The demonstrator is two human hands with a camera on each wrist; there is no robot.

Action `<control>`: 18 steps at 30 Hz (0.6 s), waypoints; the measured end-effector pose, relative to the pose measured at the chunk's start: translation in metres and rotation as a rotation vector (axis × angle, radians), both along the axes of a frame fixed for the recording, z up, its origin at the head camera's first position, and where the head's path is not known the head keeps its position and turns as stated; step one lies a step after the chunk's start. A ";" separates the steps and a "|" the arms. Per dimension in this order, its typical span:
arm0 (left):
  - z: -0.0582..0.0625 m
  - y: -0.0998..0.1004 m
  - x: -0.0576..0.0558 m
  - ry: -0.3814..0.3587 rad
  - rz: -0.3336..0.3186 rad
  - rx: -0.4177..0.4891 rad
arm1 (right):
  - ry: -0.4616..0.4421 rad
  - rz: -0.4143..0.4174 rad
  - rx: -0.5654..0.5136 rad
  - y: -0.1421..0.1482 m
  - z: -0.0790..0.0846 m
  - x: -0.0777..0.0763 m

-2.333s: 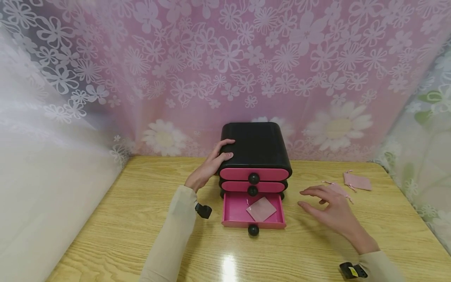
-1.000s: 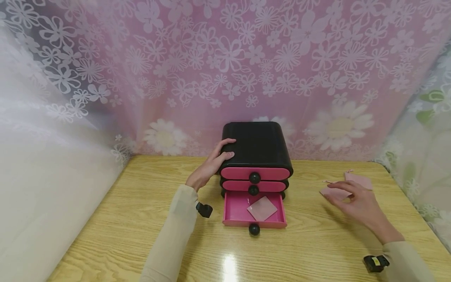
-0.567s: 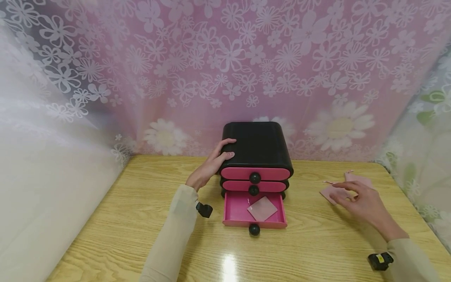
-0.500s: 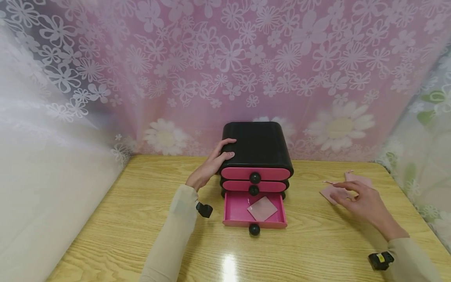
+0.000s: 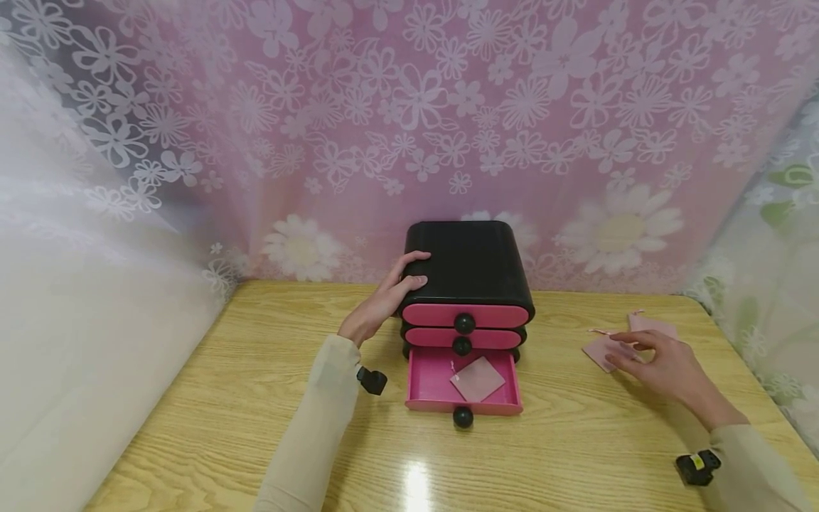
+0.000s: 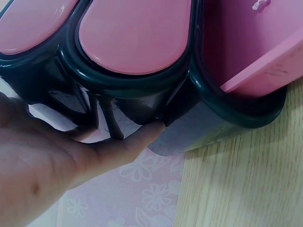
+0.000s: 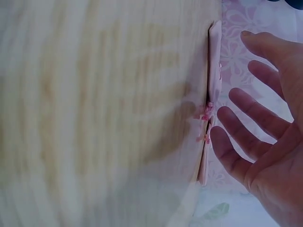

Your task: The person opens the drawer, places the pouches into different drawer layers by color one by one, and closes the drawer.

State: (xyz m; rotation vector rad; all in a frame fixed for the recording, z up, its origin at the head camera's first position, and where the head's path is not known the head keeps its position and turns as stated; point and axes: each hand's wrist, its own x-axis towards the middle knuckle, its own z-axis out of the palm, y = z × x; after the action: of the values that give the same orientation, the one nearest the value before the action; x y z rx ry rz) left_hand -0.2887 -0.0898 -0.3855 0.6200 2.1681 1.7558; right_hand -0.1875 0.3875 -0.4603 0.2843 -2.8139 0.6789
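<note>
My left hand (image 5: pixel 377 302) rests on the left side and top edge of a black mini drawer cabinet (image 5: pixel 463 259). In the left wrist view, straight fingers (image 6: pixel 128 149) lie against its glossy side. The bottom pink drawer (image 5: pixel 425 377) is pulled out; a pink drawstring pouch (image 5: pixel 478 379) lies in it. My right hand (image 5: pixel 668 366) hovers with thumb and fingers apart over a second pink pouch (image 5: pixel 601 353), partly hiding it. Beyond that lies a third pouch (image 5: pixel 655 326). The right wrist view shows the fingers spread, holding nothing, beside the pouches (image 7: pixel 214 71).
Two more pink drawers (image 5: pixel 435 315) with round black knobs are pushed in above. Wood-grain table (image 5: pixel 256 398) runs under everything. A floral pink curtain (image 5: pixel 358 142) hangs behind the cabinet, with pale sheets at either side.
My right hand has moved right, from beside the open drawer to above the nearer loose pouch. The left hand stays on the cabinet, and the drawer and its pouch are unmoved.
</note>
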 end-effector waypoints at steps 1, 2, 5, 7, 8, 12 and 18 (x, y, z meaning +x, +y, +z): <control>0.000 0.000 0.000 0.000 0.000 -0.001 | -0.007 0.000 0.001 0.000 0.000 0.000; 0.000 0.000 0.000 0.002 0.000 0.000 | -0.014 -0.001 0.001 0.001 0.000 -0.001; 0.000 0.001 0.000 0.002 0.002 0.000 | -0.034 -0.002 -0.001 0.001 -0.001 -0.002; 0.000 0.001 -0.001 0.002 0.002 0.002 | -0.051 -0.002 -0.006 0.002 -0.001 -0.003; 0.000 0.001 -0.001 0.003 0.002 0.001 | -0.058 -0.002 -0.009 0.002 -0.001 -0.003; 0.000 0.001 0.000 0.000 0.001 0.001 | -0.082 0.001 -0.016 0.002 -0.003 -0.006; 0.001 0.000 0.000 -0.009 0.000 0.003 | -0.083 0.007 -0.003 0.003 -0.005 -0.009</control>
State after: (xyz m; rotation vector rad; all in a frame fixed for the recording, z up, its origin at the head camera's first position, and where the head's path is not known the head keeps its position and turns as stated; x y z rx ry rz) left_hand -0.2883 -0.0897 -0.3848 0.6115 2.1595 1.7585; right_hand -0.1967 0.3907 -0.4658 0.2723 -2.8912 0.7118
